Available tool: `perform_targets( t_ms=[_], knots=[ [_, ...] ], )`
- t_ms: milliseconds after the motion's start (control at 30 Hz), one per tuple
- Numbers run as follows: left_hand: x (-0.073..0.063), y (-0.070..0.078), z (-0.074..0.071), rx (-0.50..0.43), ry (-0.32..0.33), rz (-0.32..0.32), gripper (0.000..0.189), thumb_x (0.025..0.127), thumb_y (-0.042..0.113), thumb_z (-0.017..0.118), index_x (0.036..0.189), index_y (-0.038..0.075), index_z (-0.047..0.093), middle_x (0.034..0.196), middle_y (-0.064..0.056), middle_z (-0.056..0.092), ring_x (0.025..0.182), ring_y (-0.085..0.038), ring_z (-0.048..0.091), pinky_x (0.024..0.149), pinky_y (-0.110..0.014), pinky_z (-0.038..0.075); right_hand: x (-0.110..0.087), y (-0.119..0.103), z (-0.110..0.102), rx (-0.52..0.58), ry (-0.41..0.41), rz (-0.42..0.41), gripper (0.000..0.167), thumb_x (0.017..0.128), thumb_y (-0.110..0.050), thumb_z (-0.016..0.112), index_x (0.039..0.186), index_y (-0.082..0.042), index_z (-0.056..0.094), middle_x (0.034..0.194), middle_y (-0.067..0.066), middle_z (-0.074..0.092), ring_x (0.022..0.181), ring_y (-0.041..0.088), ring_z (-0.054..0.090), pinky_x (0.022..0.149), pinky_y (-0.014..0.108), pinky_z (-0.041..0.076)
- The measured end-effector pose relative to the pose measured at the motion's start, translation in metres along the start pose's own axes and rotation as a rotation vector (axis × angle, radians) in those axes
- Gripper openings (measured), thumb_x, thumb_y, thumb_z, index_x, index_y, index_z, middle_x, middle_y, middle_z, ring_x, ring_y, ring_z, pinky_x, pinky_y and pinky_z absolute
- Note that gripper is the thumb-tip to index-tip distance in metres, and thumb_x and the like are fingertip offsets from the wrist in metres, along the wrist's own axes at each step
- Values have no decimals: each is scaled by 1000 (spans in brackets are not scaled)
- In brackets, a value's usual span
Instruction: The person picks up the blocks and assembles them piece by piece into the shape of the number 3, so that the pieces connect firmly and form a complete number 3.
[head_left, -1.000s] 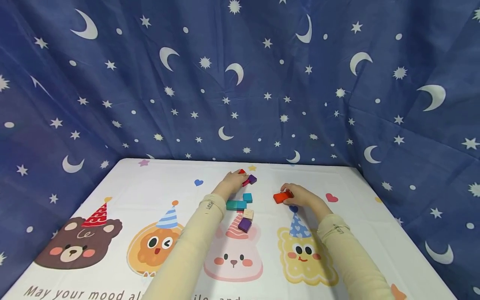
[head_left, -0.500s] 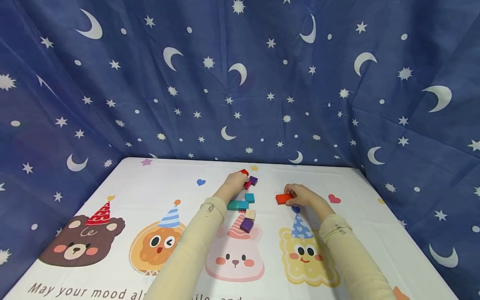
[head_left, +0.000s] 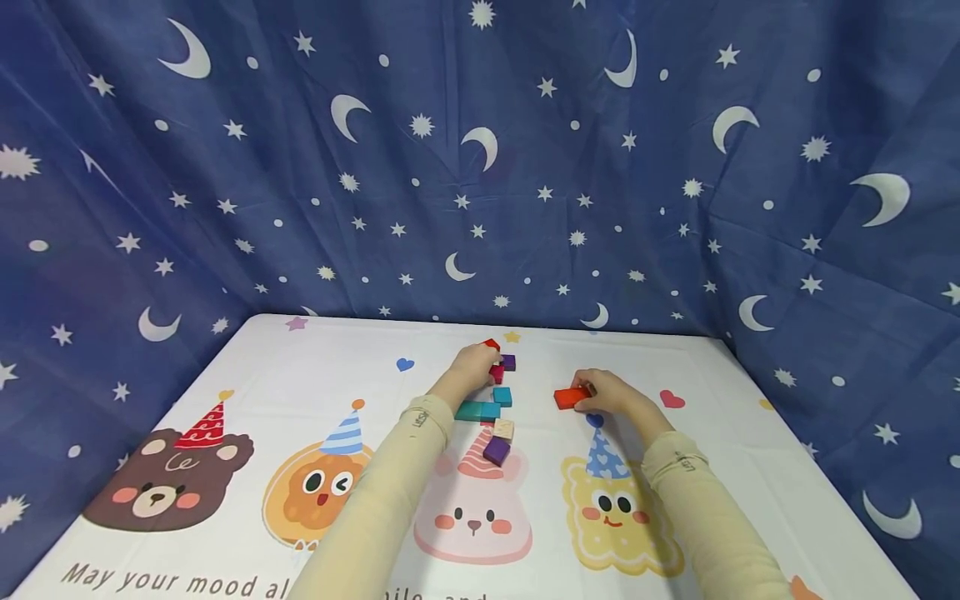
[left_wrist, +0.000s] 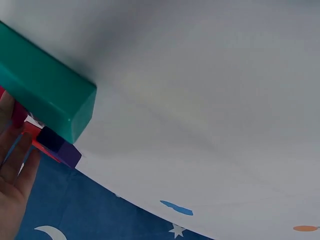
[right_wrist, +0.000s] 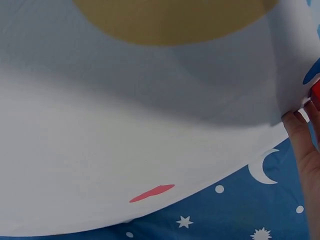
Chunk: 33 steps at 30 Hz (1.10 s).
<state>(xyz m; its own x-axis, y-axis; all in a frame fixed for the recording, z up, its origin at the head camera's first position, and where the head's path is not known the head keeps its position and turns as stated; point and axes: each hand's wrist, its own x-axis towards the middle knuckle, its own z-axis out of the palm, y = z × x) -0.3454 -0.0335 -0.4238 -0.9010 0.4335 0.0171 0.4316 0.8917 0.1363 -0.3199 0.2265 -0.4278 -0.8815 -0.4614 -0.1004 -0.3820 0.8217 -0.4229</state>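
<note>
In the head view my left hand (head_left: 474, 367) pinches a crimson block (head_left: 497, 374) at the far middle of the table. A red block (head_left: 491, 344) lies just beyond those fingers, and a purple block (head_left: 508, 362) sits against their right side. The left wrist view has the hand (left_wrist: 15, 175) at its left edge, partly behind a large-looking green block (left_wrist: 50, 85). My right hand (head_left: 609, 392) holds an orange-red block (head_left: 570, 398) by its right end, low over the table. Only a corner of that block (right_wrist: 316, 95) enters the right wrist view.
Nearer than the left hand lie a blue block (head_left: 502, 397), a teal and blue pair (head_left: 477, 411), a pale wooden block (head_left: 503, 429) and another purple block (head_left: 496, 451). A star-patterned blue curtain (head_left: 525, 242) rises behind the white printed tablecloth (head_left: 337, 358).
The left hand has drawn the crimson block slightly nearer, and the purple block beside it has turned squarer. The right hand keeps its block in place; the head view has shifted a little.
</note>
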Motion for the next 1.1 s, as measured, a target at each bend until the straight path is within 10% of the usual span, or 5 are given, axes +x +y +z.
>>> perform_targets(
  t_ms=[1100],
  knots=[
    [-19,-15,-25,-153,-39,22,21,75,22,79,87,6,72,79,-2,64,75,-15,50,72,-25,46,-5,-11,8,-189,119,-25,29,76,-12,77,98,3,67,86,10,65,76,19,54,82,38,51]
  ],
)
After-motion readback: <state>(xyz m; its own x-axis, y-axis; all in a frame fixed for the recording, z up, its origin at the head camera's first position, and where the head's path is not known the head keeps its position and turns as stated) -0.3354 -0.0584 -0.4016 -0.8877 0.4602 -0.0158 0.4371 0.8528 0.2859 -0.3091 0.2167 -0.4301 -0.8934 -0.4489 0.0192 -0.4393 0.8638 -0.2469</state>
